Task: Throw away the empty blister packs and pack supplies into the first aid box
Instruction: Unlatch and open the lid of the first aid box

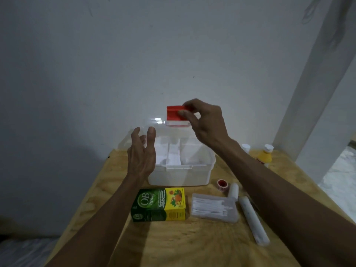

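Note:
A white first aid box point(179, 176) stands on the wooden table point(173, 245) with its clear lid raised. A white divided tray shows inside. My right hand point(204, 122) pinches the red latch point(173, 112) at the lid's top edge. Fingers spread, my left hand point(141, 155) hovers empty at the box's left side. In front of the box lie a green and yellow medicine carton point(159, 205), a clear pack of cotton swabs point(213, 209), a small red tape roll point(222, 185), a white bandage roll point(233, 190) and a long white wrapped roll point(253, 220). No blister packs are visible.
A yellow bottle point(264, 156) and a white-capped bottle point(246, 147) stand at the table's back right. A grey wall rises right behind the box. A white post point(317, 93) stands at the right, and the table's left edge drops to the floor.

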Tool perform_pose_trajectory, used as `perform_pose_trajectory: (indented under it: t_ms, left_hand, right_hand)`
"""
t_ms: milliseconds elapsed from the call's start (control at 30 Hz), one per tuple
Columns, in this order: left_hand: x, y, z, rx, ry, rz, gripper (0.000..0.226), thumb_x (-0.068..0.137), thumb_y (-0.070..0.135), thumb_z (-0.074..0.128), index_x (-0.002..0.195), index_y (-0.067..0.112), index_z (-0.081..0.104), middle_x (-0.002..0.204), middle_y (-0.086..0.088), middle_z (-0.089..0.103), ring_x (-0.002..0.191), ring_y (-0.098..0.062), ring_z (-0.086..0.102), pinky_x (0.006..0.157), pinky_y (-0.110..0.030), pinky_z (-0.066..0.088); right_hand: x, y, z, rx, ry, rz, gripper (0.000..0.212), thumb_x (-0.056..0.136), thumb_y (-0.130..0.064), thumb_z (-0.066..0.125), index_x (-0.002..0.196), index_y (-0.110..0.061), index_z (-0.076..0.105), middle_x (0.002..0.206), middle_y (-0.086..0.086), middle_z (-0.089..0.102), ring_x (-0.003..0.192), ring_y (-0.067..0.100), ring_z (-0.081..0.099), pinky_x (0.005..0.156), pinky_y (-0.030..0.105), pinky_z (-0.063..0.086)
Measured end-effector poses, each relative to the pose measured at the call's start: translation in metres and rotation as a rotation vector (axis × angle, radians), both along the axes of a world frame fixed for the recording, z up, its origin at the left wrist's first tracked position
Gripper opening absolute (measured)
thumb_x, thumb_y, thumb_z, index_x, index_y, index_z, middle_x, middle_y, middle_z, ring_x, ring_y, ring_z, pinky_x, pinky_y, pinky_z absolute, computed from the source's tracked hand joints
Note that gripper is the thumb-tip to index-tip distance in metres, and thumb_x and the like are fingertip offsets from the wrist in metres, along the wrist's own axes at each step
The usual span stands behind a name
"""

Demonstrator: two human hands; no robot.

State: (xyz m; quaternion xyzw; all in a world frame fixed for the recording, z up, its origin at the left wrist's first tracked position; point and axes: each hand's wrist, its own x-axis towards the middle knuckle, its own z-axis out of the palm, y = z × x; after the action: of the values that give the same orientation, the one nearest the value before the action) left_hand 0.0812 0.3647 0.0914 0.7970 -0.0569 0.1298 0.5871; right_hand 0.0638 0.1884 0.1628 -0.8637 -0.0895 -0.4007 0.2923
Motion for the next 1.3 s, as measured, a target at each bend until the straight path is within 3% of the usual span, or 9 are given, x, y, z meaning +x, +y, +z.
perform_pose_trajectory:
  t_ms: [167,233,367,600,900,1300]
  left_hand:
    - [0.006,-0.002,-0.009,0.298,-0.001,-0.097,0.083,0.082,0.080,0.033,0.144,0.024,0.036,0.147,-0.002,0.046,0.132,-0.026,0.046,0.111,-0.041,0.034]
    - [0.011,-0.001,-0.014,0.376,0.016,-0.114,0.091,0.074,0.089,0.029,0.141,0.028,0.039,0.146,0.001,0.048,0.130,-0.024,0.048,0.107,-0.048,0.041]
    - [0.014,-0.002,-0.015,0.511,0.076,-0.093,0.089,0.082,0.074,0.043,0.151,0.021,0.025,0.160,0.000,0.023,0.144,-0.026,0.028,0.115,-0.046,0.029]
    - [0.019,-0.001,-0.018,0.538,0.078,-0.097,0.077,0.090,0.050,0.054,0.153,0.020,0.021,0.162,0.002,0.012,0.147,-0.022,0.019,0.115,-0.039,0.022]
    - [0.019,-0.002,-0.016,0.576,0.082,-0.100,0.073,0.090,0.051,0.053,0.151,0.022,0.026,0.162,0.004,0.011,0.146,-0.025,0.021,0.113,-0.041,0.025]
    - [0.020,0.000,-0.013,0.693,0.070,-0.149,0.053,0.093,0.053,0.046,0.143,0.036,0.041,0.162,-0.001,0.011,0.146,-0.028,0.020,0.114,-0.046,0.025]
  right_hand:
    - [0.043,-0.005,0.021,0.014,-0.014,-0.056,0.031,0.093,-0.033,0.063,0.117,-0.015,0.065,0.106,0.007,0.073,0.092,0.023,0.068,0.080,0.042,0.057]
    - [0.059,-0.006,0.022,0.006,-0.041,-0.094,0.031,0.094,-0.034,0.060,0.120,-0.018,0.063,0.108,0.006,0.072,0.092,0.024,0.067,0.080,0.042,0.057]
    - [0.088,-0.008,0.018,0.015,-0.075,-0.170,0.027,0.094,-0.031,0.059,0.119,-0.020,0.061,0.107,0.006,0.071,0.090,0.024,0.067,0.079,0.044,0.057]
    - [0.116,-0.014,0.014,-0.019,-0.080,-0.213,0.027,0.093,-0.025,0.064,0.118,-0.015,0.066,0.115,0.008,0.062,0.091,0.023,0.064,0.080,0.039,0.058]
    - [0.116,-0.021,0.002,-0.215,-0.054,-0.355,0.034,0.100,-0.038,0.046,0.126,-0.021,0.060,0.119,0.011,0.054,0.102,0.029,0.054,0.080,0.039,0.045]
    - [0.095,-0.030,0.005,-0.246,0.029,-0.338,0.042,0.100,-0.042,0.043,0.135,-0.021,0.053,0.137,0.011,0.048,0.116,0.030,0.051,0.091,0.046,0.047]
